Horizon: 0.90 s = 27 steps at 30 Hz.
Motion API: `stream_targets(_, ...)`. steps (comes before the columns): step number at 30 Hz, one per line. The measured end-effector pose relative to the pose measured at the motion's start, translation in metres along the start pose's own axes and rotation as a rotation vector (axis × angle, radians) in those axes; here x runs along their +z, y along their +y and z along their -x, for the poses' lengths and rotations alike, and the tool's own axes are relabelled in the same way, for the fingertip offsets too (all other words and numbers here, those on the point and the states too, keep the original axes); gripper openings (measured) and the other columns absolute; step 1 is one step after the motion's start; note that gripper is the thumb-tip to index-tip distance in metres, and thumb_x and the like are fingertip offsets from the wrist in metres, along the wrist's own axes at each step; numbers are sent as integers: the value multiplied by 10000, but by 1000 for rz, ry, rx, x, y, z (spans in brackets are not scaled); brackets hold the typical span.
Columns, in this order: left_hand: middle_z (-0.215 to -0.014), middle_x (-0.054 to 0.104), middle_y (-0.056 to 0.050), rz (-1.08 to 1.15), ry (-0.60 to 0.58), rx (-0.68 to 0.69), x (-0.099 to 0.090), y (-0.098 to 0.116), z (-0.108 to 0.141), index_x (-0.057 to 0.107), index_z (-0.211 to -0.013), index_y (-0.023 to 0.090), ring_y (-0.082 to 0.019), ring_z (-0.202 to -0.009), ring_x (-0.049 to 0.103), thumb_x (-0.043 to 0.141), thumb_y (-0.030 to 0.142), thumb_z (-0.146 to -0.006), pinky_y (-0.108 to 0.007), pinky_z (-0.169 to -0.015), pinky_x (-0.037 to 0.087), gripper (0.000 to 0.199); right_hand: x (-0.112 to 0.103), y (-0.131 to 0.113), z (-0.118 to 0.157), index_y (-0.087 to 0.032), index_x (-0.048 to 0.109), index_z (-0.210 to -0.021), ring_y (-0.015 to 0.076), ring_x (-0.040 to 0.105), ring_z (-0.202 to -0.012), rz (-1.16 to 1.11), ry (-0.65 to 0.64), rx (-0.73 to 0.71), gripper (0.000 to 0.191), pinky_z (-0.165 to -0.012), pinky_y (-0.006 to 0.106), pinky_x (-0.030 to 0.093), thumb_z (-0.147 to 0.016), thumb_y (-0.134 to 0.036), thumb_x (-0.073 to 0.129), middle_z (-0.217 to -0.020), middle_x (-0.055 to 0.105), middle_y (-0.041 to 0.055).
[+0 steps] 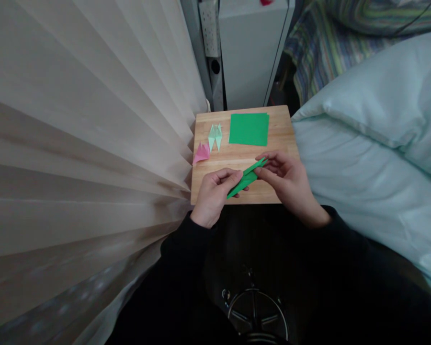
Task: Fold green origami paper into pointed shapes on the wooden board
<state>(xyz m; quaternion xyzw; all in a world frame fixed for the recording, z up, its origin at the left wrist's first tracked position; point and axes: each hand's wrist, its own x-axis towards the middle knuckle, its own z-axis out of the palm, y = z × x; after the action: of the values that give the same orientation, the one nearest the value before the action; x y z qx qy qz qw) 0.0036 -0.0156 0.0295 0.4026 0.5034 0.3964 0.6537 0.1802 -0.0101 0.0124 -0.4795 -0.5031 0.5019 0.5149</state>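
Note:
Between my hands is a folded green origami paper [247,180], long and narrow, tilted up to the right above the front of a small wooden table [283,129]. My left hand [217,191] grips its lower left part, thumb on top and fingers underneath. At the upper right tip, my right hand [287,182] pinches the paper between thumb and fingers. Behind it lies a stack of green paper sheets [249,129]. To the left of that stack sit pale green origami pieces [215,137] and a pink folded origami piece [201,153].
A pale curtain [111,120] hangs along the left, touching the table's side. On the right is a bed with a light blue quilt [373,115]. A grey-white cabinet [251,57] stands behind the table. Below is a metal ring base [257,314] with spokes.

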Motion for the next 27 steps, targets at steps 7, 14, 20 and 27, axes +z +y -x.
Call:
stream_targets(7,-724,713,-11,55,-96,-74,1,-2,1,681,-821,178,-115,-646,653,794,482,-801,-214,-593,488,325,4,-7,2,-214,661,-778,118,632,-612,-266,-8,278,206,-613,270,565,-747,-349,814,-713,678,-22)
stream_targets(14,-720,716,-19,48,-71,-67,3,-6,1,706,-824,169,-115,-631,635,790,458,-803,-225,-595,494,301,10,-6,5,-201,648,-678,116,625,-528,-252,26,304,236,-515,250,540,-761,-379,780,-628,665,-18)
stream_targets(20,-701,678,-1,-77,-21,44,6,-8,1,720,-787,169,-104,-596,564,774,440,-819,-230,-560,476,278,11,-7,5,-201,617,-607,103,581,-474,-167,67,264,244,-453,229,500,-769,-333,743,-556,634,-19)
stream_targets(27,-707,673,-4,-184,7,140,10,-7,4,706,-787,168,-116,-611,578,737,431,-858,-238,-566,485,274,15,-6,6,-208,586,-596,96,555,-453,-154,105,270,250,-436,223,482,-775,-329,711,-524,607,-23)
